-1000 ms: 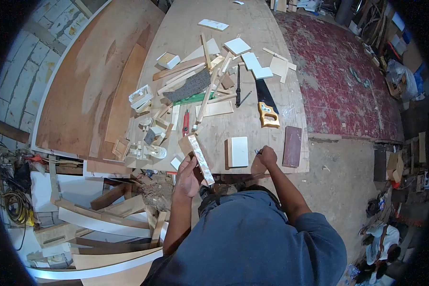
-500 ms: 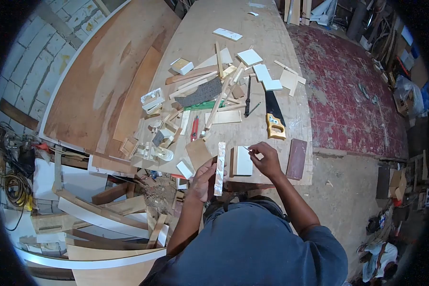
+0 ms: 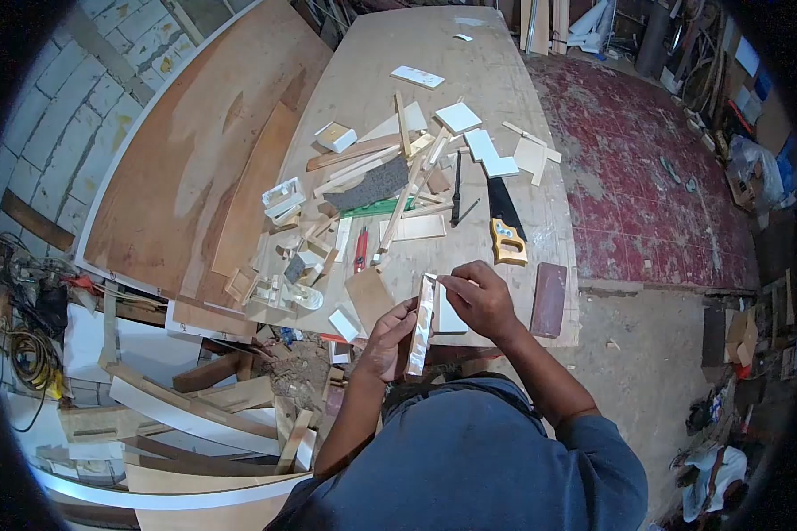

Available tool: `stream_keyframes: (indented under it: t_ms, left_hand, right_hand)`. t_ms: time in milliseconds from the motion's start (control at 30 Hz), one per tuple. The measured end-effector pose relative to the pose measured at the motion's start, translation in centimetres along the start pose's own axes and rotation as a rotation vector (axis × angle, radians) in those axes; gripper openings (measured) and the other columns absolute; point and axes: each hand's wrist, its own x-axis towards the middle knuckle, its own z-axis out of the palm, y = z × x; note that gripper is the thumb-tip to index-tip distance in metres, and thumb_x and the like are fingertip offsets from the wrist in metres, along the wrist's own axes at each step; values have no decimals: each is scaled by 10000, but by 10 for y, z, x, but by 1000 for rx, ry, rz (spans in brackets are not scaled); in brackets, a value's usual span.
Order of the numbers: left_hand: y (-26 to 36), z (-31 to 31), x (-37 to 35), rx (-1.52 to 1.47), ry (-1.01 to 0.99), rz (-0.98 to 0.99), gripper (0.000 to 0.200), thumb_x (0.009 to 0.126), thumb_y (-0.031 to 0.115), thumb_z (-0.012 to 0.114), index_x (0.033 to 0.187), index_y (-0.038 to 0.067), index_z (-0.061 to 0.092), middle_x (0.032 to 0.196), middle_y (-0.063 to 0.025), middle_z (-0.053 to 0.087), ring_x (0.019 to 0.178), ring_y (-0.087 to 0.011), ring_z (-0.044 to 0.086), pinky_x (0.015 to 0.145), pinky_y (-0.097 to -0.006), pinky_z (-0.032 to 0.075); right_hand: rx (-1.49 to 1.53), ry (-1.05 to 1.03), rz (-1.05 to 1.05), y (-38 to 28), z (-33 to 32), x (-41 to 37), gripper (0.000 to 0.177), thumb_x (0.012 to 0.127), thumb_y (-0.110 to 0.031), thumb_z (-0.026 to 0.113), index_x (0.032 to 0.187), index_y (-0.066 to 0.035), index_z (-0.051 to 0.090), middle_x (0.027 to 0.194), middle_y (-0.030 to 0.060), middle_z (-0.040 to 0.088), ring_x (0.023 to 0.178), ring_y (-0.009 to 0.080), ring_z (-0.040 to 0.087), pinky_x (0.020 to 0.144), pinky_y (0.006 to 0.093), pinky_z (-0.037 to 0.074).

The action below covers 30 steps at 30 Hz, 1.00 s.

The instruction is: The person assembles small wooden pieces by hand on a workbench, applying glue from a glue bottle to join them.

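Note:
My left hand (image 3: 390, 341) is closed around a narrow, flat strip (image 3: 421, 332) with a shiny, mottled pale and coppery face. It stands nearly upright, close to my body at the table's near edge. At the strip's top end, the fingers of my right hand (image 3: 480, 301) are pinched together; what sits between them is too small to make out. Partly hidden behind my right hand is a white-topped block (image 3: 450, 317) on the table. A brown cardboard-like piece (image 3: 370, 292) lies beyond my left hand.
Wood strips and scraps are heaped mid-table around a dark grey abrasive sheet (image 3: 372, 184). A red utility knife (image 3: 360, 250) lies near them. To the right are a yellow-handled saw (image 3: 508, 241) and a reddish-brown block (image 3: 550, 301). Large boards (image 3: 186, 168) lean on the left.
My right hand has moved left from over the white-topped block to the strip's top end. The strip has shifted slightly right and tilted, along with my left hand.

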Motion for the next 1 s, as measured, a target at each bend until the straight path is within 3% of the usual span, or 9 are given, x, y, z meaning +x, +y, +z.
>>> stream_keyframes:
  t_ms: [33, 200, 267, 333, 633, 867, 933, 1000]
  left_hand:
    - [2, 2, -1, 8, -13, 3, 452, 947, 187, 592, 1325, -14, 450, 1038, -62, 651, 882, -120, 640, 791, -275, 529]
    - [5, 9, -4, -29, -11, 17, 412, 966, 157, 550, 1326, -16, 449, 1056, -69, 645, 907, -130, 645, 809, -292, 536]
    - [1, -1, -2, -44, -21, 26, 403, 970, 149, 537, 1327, -16, 449, 1069, -74, 643, 919, -138, 647, 819, -300, 537]
    - [1, -7, 0, 5, 23, 18, 449, 948, 224, 574, 1320, 5, 452, 1084, -94, 617, 840, -158, 637, 652, -281, 575]
    - [3, -5, -2, 39, 38, 14, 449, 942, 243, 583, 1309, 11, 468, 1051, -83, 628, 803, -142, 639, 620, -282, 577]
    - [5, -11, -3, 40, 58, 29, 443, 947, 251, 577, 1304, 7, 481, 1031, -73, 641, 781, -137, 641, 593, -274, 565]
    - [8, -10, -3, 15, -2, 26, 402, 974, 170, 531, 1313, -36, 472, 1029, -73, 663, 868, -134, 659, 773, -271, 543]
    - [12, 2, -6, 21, 5, 24, 402, 972, 171, 535, 1310, -38, 474, 1023, -72, 664, 864, -135, 660, 769, -271, 545]
  right_hand:
    - [-4, 0, -5, 0, 0, -1, 267, 708, 22, 704, 965, -43, 677, 853, 100, 623, 778, 249, 627, 629, 346, 522]
    - [2, -16, -39, -4, 3, -8, 303, 712, 33, 693, 1006, -36, 673, 849, 104, 614, 772, 253, 624, 634, 353, 528]
    - [30, -30, -37, -10, 3, -10, 251, 713, 37, 715, 952, -36, 686, 815, 88, 617, 722, 242, 616, 604, 339, 506]
    - [43, -48, -72, -17, 0, -11, 248, 715, 33, 715, 951, -35, 686, 816, 88, 617, 722, 241, 617, 605, 338, 508]
    - [23, -30, -27, -9, -1, 1, 232, 744, 0, 696, 974, -12, 668, 883, 120, 627, 775, 264, 628, 632, 358, 533]
    - [113, -185, -91, -37, -9, -7, 281, 701, 20, 679, 977, -34, 681, 887, 112, 626, 802, 267, 629, 663, 358, 535]
    - [91, -114, -50, -26, -8, 2, 283, 704, 24, 676, 981, -37, 681, 887, 109, 625, 804, 270, 627, 675, 362, 532]
    - [62, -42, 19, -16, -8, 11, 293, 710, 26, 677, 994, -45, 680, 899, 105, 624, 817, 280, 624, 702, 372, 527]
